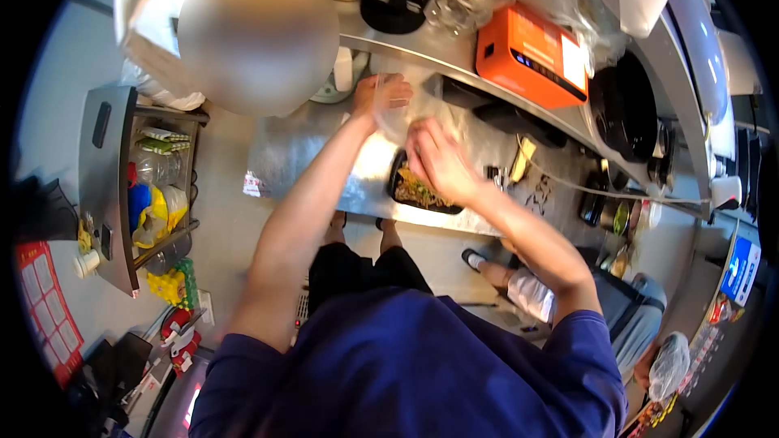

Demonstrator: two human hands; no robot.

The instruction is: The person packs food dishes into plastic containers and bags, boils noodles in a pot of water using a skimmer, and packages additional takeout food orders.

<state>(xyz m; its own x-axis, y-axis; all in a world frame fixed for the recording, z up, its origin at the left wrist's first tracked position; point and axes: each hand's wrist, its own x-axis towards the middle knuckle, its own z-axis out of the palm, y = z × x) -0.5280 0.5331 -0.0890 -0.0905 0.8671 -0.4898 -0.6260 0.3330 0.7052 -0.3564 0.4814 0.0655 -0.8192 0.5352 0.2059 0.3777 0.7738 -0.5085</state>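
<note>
A black tray of food [419,193] rests near the front edge of the steel counter [300,146]. Something clear and thin, like a plastic lid [391,109], is held up above the counter, behind the tray. My left hand [383,97] grips it at its left side, fingers curled round its upper part. Over the back of the tray is my right hand [438,158], fingers bent and drawn together close to the clear piece. What those fingertips touch, if anything, is too small to tell.
An orange box-shaped device [531,57] sits on the shelf above the counter, with a black pan [623,105] to its right. Bottles [596,203] line the counter's right end. Another person's leg [491,272] shows at lower right. A cabinet [109,186] stands at left.
</note>
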